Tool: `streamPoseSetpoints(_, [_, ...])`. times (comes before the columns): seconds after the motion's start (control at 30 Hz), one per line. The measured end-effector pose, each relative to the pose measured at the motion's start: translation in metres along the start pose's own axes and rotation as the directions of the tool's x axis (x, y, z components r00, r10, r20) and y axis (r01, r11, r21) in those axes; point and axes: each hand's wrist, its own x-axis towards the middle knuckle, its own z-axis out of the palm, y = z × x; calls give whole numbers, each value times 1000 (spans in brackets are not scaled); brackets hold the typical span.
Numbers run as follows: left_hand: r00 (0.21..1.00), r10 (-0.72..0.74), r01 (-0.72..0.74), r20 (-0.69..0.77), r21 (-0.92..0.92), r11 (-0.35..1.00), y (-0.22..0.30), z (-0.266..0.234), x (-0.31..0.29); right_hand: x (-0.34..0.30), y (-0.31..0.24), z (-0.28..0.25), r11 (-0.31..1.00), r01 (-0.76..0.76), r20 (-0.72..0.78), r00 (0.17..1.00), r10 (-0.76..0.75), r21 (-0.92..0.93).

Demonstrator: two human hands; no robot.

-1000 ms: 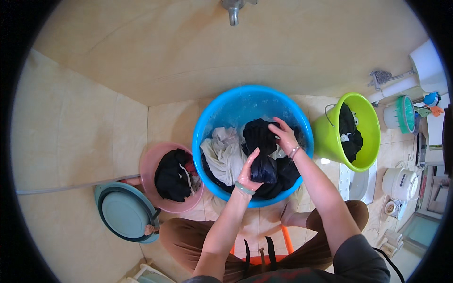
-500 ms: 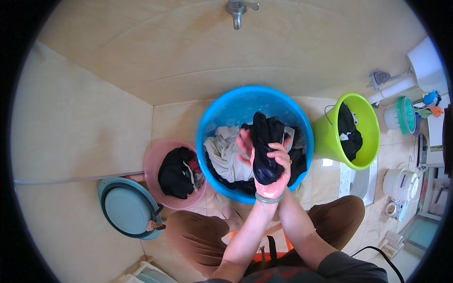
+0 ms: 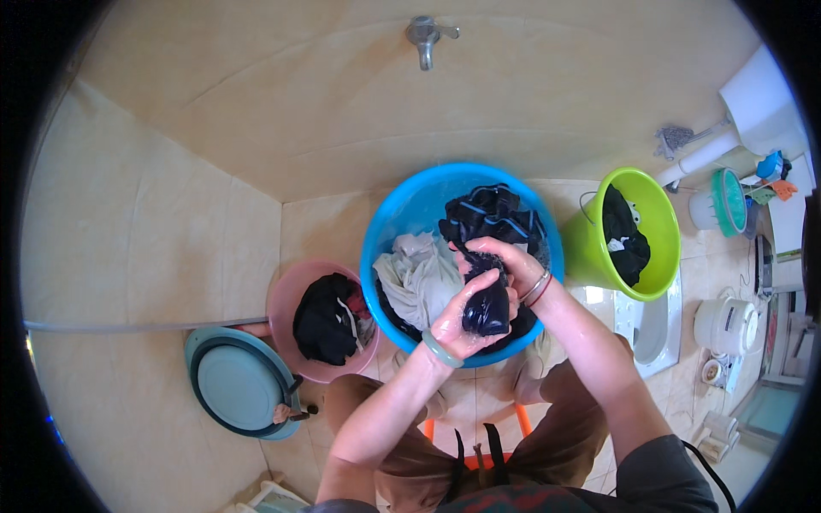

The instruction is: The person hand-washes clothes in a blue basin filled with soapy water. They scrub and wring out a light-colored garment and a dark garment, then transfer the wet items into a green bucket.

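Observation:
A wet black garment [image 3: 487, 309] is bunched between my two hands over the blue tub [image 3: 376, 248]. My left hand [image 3: 462, 323], with a pale green bangle at its wrist, grips the lower bulge from the left. My right hand [image 3: 511, 262], wearing a silver bangle and a red cord, closes round the upper part from the right. Beyond my hands, a dark garment with blue trim [image 3: 487, 215] lies in the tub. White cloth [image 3: 419, 278] is heaped at the tub's left side, with more dark cloth around it.
A pink basin [image 3: 280, 295] of dark clothes stands left of the tub, beside a grey-blue folding basin [image 3: 235, 385]. On the right is a green bucket [image 3: 590, 239] holding black cloth. A tap [image 3: 425, 47] juts from the wall. Under me is an orange stool [image 3: 492, 462].
My forearms have spread apart and my right hand has come round to the garment's upper right side. The bunched garment is more compact, and blue-trimmed cloth now shows beyond it.

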Motion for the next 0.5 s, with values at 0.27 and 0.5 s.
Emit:
streamPoseSetpoints(0.27, [923, 308, -113, -232, 601, 791, -9, -19, 25, -8, -5, -10, 946, -33, -165, 986, -22, -324])
streamPoseSetpoints(0.5, [749, 652, -151, -118, 928, 341, -6, -72, 68, 16, 8, -23, 757, -92, -364, 910, -200, -647])
